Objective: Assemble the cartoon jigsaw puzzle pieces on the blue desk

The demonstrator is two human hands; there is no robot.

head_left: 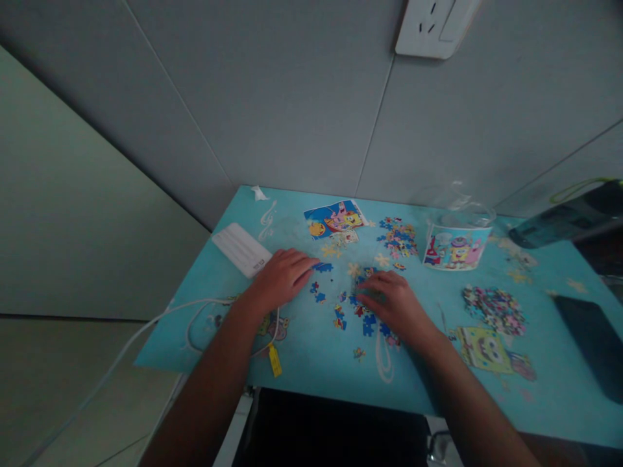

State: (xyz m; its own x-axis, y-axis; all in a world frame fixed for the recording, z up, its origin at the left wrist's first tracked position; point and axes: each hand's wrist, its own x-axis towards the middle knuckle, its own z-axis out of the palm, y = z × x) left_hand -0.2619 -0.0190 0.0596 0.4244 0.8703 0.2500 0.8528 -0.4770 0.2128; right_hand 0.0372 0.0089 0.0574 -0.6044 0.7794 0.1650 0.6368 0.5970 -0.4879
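Observation:
My left hand [285, 275] rests on the table, thumb and fingertips closed at the edge of some joined blue jigsaw pieces [324, 266]. To its right, my right hand [392, 298] hovers over a loose group of mostly blue jigsaw pieces [368, 324], its thumb and forefinger a little apart. That hand partly hides the pieces under it. Between the hands lie a few small blue and red pieces [339, 316]. A single jigsaw piece [359, 353] is nearer the front edge. Behind the hands is a cartoon picture card [335, 219].
A pile of jigsaw pieces [399, 237] lies at the back, another heap [494, 310] at right. A clear tub [457, 246], dark bottle [569, 217] and black phone [591, 344] stand or lie rightward. Left are a white keyboard-like slab [242, 250] and a white cable [160, 316].

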